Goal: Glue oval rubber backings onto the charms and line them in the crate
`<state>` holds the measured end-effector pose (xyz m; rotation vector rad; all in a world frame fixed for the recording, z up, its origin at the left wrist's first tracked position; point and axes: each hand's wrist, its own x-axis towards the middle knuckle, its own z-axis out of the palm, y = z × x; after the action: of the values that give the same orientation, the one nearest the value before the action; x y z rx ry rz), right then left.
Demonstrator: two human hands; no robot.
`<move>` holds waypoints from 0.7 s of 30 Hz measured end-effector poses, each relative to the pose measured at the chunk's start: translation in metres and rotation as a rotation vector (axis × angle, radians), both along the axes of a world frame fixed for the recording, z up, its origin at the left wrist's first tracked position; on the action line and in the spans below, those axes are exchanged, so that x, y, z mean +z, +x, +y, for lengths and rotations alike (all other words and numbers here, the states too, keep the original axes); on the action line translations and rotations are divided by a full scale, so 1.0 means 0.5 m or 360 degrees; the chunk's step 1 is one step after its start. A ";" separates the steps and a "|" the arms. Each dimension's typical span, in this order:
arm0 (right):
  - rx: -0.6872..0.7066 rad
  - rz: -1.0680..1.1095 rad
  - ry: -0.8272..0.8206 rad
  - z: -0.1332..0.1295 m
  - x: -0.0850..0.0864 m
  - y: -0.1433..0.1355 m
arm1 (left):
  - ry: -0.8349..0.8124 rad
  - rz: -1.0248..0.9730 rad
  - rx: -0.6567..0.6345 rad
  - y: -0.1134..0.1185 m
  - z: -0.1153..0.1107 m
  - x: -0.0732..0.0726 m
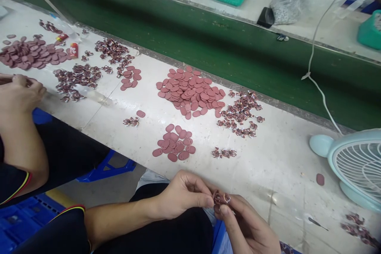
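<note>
My left hand (186, 194) pinches a small brown figure-like piece (219, 198) between thumb and fingers at the table's front edge. On the other side of that piece, my right hand (248, 226) grips it too, its thumb just below. Beyond my hands lie a small group of reddish oval discs (174, 143) and a short row of brown pieces (224, 152). Farther back are a large heap of oval discs (190, 91) and a pile of brown pieces (242, 113).
A pale blue fan (357, 162) stands at the right, near a clear bottle (285, 202) with a thin dark tip. At the left, a co-worker's hands (22, 89) are by more discs and pieces. A green belt (208, 39) runs behind the table (119, 127).
</note>
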<state>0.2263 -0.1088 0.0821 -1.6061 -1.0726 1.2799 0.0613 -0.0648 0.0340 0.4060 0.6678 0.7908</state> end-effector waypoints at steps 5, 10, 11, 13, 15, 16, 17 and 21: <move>-0.0038 0.0094 -0.0075 0.003 -0.006 0.001 | 0.0007 0.0003 0.0102 0.009 -0.006 0.007; -0.0110 0.0113 -0.0104 0.005 -0.008 -0.002 | 0.0012 -0.0019 0.0139 0.011 -0.004 0.010; -0.0133 0.0119 -0.0110 0.006 -0.008 -0.004 | 0.0013 -0.0019 0.0138 0.011 -0.004 0.009; -0.0164 0.0155 -0.0112 0.009 -0.008 -0.007 | -0.0005 -0.0019 0.0142 0.015 -0.007 0.006; -0.0192 0.0214 -0.0106 0.011 -0.015 -0.008 | -0.0029 -0.0019 0.0165 0.020 -0.012 0.001; -0.0210 0.0235 -0.0107 0.011 -0.022 -0.007 | -0.0027 -0.0016 0.0171 0.023 -0.015 -0.001; -0.0224 0.0251 -0.0114 0.010 -0.032 -0.003 | -0.0014 -0.0006 0.0170 0.024 -0.018 -0.004; -0.0406 0.0323 -0.0112 -0.032 -0.091 0.045 | 0.0252 0.0361 0.0011 -0.003 -0.007 -0.017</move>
<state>0.2486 -0.1249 0.0367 -1.5688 -0.6819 1.2860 0.0599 -0.0684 0.0255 0.6445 0.8207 0.8140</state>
